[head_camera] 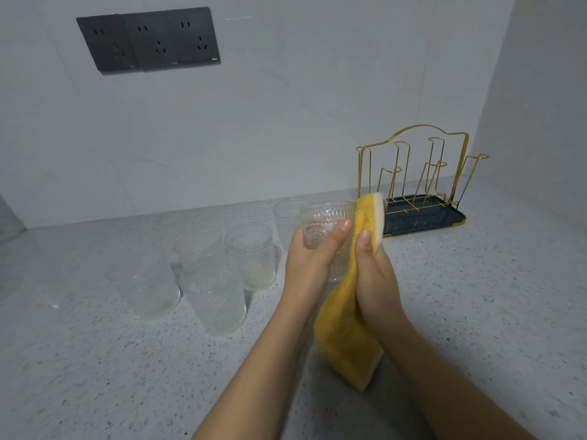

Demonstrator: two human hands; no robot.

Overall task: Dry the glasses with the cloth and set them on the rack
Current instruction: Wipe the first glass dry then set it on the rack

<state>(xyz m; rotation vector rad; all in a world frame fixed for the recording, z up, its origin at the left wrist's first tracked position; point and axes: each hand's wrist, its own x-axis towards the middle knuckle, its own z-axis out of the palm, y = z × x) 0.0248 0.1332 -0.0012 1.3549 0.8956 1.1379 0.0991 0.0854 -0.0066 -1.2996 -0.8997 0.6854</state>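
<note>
Item: clear ribbed, embossed drinking glass [320, 223], held above the grey speckled stone countertop [95, 360], tilted with its mouth toward the back wall. The left hand [313, 258] grips it from below and from the side, fingers curled round the body, thumb lying across the patterned face.

Item: yellow terry cloth with a white backing [349, 328]. Its upper edge is pressed against the right side of the held glass; the rest hangs down between the two forearms, the lower end just above the countertop. The right hand [376, 277] holds the cloth, thumb on its near face and fingers wrapped behind, pinching it to the glass.

Item: gold wire glass rack on a dark blue drip tray [422, 192], standing on the countertop in the right rear corner, close to the wall. Its upright loops carry nothing. It lies just behind and to the right of the held glass.

Item: five more clear ribbed glasses on the countertop, left of the hands: one far left [149, 284], one front centre [216, 300], one behind it [197, 246], one further right [251, 255], one rearmost [287, 217], partly hidden by the held glass.

Item: dark grey triple wall socket panel [147, 39], upper left on the pale tiled wall [286, 106].
</note>
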